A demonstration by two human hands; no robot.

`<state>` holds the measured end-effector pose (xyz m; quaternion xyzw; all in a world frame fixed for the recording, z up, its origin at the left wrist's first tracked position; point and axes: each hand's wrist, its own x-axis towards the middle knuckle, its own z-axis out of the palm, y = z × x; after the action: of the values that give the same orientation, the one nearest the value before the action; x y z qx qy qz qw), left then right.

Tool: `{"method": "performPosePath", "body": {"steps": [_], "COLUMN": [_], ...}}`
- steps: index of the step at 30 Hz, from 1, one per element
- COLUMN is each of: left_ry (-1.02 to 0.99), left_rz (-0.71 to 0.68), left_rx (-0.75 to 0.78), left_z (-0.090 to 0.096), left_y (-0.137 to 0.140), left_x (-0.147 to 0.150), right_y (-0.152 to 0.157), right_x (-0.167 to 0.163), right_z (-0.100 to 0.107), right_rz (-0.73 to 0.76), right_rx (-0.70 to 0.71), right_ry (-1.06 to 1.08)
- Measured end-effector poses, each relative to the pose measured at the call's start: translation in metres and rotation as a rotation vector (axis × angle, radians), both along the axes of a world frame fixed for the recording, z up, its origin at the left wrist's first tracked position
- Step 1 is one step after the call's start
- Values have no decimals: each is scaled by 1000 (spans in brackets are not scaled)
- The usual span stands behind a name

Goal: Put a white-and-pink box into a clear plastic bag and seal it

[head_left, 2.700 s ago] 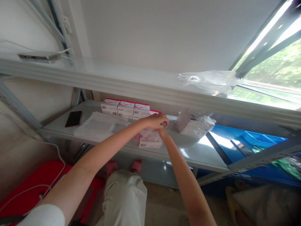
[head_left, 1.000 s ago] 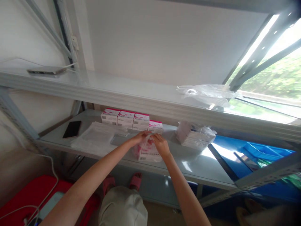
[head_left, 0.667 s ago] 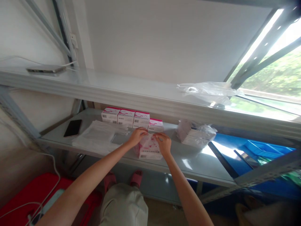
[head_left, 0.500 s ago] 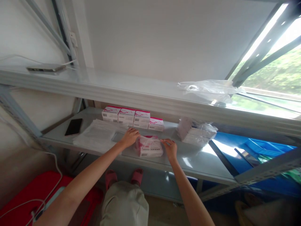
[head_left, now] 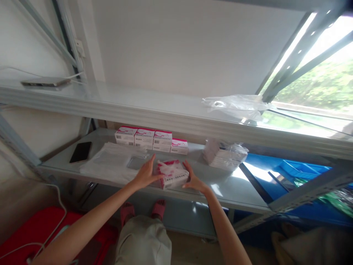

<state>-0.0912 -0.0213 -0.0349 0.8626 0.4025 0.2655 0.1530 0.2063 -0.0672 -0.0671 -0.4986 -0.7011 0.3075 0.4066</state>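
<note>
bagged pink box [head_left: 172, 173] | left hand [head_left: 145, 172], right hand [head_left: 193, 178] clasp its ends | print blurred

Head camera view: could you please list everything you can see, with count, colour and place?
bagged box: one, pink and white in clear plastic, lower shelf front, between both hands
boxes: four, pink and white, row at lower shelf back
flat plastic bags: a clear stack, lower shelf left
phone: one, black, lower shelf far left
wrapped bundle: one, whitish, lower shelf right
loose bag: one, clear, upper shelf
blue bin: one, right
left hand: on the bagged box's left side
right hand: on its right side
</note>
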Motion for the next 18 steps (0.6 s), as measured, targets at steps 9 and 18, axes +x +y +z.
{"method": "performPosePath", "body": {"steps": [9, 18], "left_ry": [-276, -356], "left_rz": [-68, -390], "left_rx": [-231, -398], "left_z": [-28, -47], "left_y": [-11, -10], "left_x": [40, 157], "right_y": [12, -69], "right_x": [-2, 98], "right_z": [17, 0], "right_rz": [119, -169], "right_rx": [9, -36], "right_ry": [45, 159]}}
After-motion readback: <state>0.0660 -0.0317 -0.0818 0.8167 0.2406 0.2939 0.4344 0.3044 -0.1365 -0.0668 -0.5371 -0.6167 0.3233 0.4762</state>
